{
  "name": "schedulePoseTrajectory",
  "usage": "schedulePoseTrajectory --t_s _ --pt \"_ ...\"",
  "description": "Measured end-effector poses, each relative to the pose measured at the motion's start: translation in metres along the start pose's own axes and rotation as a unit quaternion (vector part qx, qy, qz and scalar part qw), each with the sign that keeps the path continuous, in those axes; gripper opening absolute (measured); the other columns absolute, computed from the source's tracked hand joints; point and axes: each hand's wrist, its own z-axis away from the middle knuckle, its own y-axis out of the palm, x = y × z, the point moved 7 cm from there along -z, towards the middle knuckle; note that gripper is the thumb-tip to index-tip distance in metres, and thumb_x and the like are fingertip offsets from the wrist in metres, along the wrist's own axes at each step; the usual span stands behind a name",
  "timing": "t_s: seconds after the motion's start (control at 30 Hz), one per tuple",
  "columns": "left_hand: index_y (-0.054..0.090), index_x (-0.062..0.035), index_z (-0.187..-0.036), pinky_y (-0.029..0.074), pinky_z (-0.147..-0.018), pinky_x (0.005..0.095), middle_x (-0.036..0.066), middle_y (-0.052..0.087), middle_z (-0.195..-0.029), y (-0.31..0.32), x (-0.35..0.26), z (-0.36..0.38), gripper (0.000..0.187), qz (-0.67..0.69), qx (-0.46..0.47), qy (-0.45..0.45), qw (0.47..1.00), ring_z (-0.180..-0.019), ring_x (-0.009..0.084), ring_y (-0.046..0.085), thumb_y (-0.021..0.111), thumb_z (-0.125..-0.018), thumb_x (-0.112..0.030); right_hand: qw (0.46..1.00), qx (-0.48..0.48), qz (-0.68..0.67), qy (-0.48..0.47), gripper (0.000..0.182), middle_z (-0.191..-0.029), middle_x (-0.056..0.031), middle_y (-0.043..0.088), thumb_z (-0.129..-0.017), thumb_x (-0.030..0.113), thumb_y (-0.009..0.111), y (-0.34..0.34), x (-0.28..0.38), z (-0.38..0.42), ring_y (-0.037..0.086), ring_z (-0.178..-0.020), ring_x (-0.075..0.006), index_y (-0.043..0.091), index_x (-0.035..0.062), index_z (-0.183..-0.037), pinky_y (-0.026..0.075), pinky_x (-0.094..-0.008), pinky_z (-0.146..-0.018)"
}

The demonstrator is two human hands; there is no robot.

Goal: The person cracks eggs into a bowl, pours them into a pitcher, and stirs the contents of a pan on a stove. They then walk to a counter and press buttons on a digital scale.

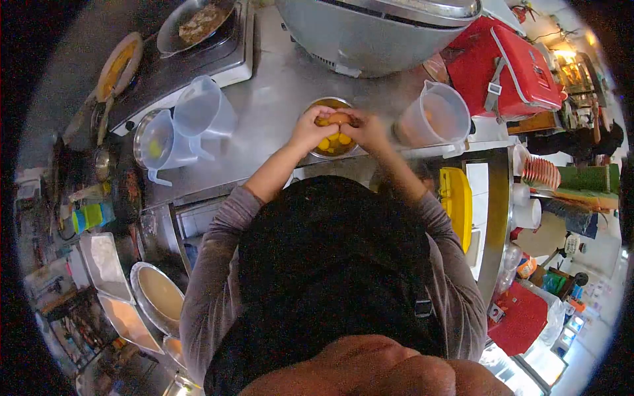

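Both hands meet over a metal bowl on the steel counter. Between them is a brown egg, with my left hand gripping it from the left. My right hand, slightly smeared by motion, grips its other side, thumbs close together at the shell. Below the egg, several yellow egg yolks lie in the bowl. To the right of my right hand stands a clear plastic pitcher, with brownish shapes showing through its wall.
Two clear measuring jugs stand to the left, near a stove bearing a frying pan. A large grey cooker sits behind the bowl. At the right are a red cooler bag and a yellow plastic item.
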Motion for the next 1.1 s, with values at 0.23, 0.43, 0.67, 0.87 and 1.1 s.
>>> schedulePoseTrajectory --t_s 0.23,0.43,0.67,0.87,1.1 --pt "0.056 -0.0049 -0.116 0.053 -0.078 0.028 0.007 0.059 -0.105 0.016 0.04 -0.001 0.037 0.193 0.044 -0.177 0.964 -0.093 0.0161 0.06 0.067 -0.081 -0.006 0.993 0.003 0.12 0.022 0.043 -0.094 -0.0105 0.071 -0.077 0.021 0.07 0.002 0.006 0.003 0.066 -0.084 -0.0144 0.065 0.0075 -0.117 0.053 -0.0296 -0.077" --pt "0.052 -0.0055 -0.116 0.054 -0.078 0.0281 0.007 0.058 -0.106 0.016 0.046 -0.007 0.035 0.214 0.049 -0.191 0.957 -0.09 0.0175 0.061 0.065 -0.083 -0.004 0.995 -0.012 0.101 -0.005 0.047 -0.096 -0.0161 0.07 -0.074 0.035 0.073 -0.001 0.013 0.001 0.068 -0.086 -0.0295 0.067 0.0128 -0.116 0.054 -0.037 -0.077" --pt "0.049 -0.0041 -0.114 0.054 -0.069 0.025 0.009 0.057 -0.101 0.016 0.042 -0.009 0.038 0.263 0.042 -0.199 0.943 -0.082 0.0169 0.063 0.065 -0.079 0.0 0.992 0.011 0.126 -0.013 0.045 -0.092 -0.0143 0.071 -0.076 0.029 0.071 -0.002 0.029 0.0 0.069 -0.081 -0.0232 0.065 0.0186 -0.119 0.053 -0.0337 -0.073" --pt "0.052 -0.0088 -0.119 0.053 -0.08 0.0283 0.007 0.058 -0.106 0.024 0.051 -0.011 0.036 0.277 0.018 -0.204 0.939 -0.092 0.018 0.062 0.062 -0.084 -0.004 0.992 -0.019 0.128 -0.007 0.045 -0.096 -0.0119 0.07 -0.074 0.037 0.073 -0.002 0.037 0.003 0.068 -0.085 -0.0324 0.066 0.0269 -0.117 0.055 -0.0417 -0.076" --pt "0.057 -0.0023 -0.114 0.051 -0.08 0.0245 0.007 0.061 -0.106 0.03 0.036 -0.009 0.029 0.323 0.007 -0.186 0.928 -0.093 0.0153 0.061 0.059 -0.085 -0.003 0.987 -0.039 0.147 -0.047 0.044 -0.088 -0.0143 0.069 -0.075 0.031 0.07 0.003 0.042 0.004 0.068 -0.076 -0.0278 0.066 0.02 -0.117 0.053 -0.0371 -0.07"
